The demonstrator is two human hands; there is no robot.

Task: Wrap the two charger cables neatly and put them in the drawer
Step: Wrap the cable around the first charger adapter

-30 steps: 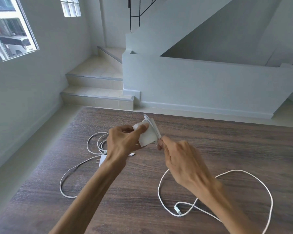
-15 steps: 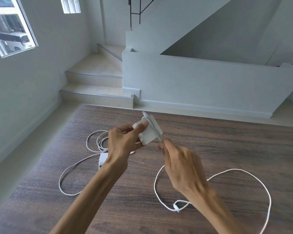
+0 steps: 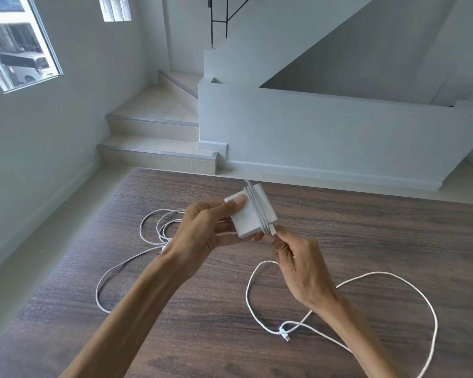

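Note:
My left hand (image 3: 202, 233) grips a white square charger block (image 3: 247, 216) above the dark wooden table (image 3: 352, 241), thumb on its top face. A couple of turns of white cable run around the block. My right hand (image 3: 298, 266) pinches that cable just below the block's lower right corner. The rest of this cable (image 3: 393, 279) lies in a wide loop on the table at the right, its plug end (image 3: 284, 334) near my right forearm. A second white cable (image 3: 153, 227) lies loosely coiled at the left, its small adapter mostly hidden behind my left wrist. No drawer is in view.
The table's far edge (image 3: 311, 186) runs across the middle of the view. Beyond it are a pale floor, tiled steps (image 3: 153, 143) and a white stair wall (image 3: 339, 137). A window (image 3: 14, 50) is at the upper left.
Both hands stayed at the block while the right hand drew the cable down around it. The loose loop on the table has shifted slightly and shrunk.

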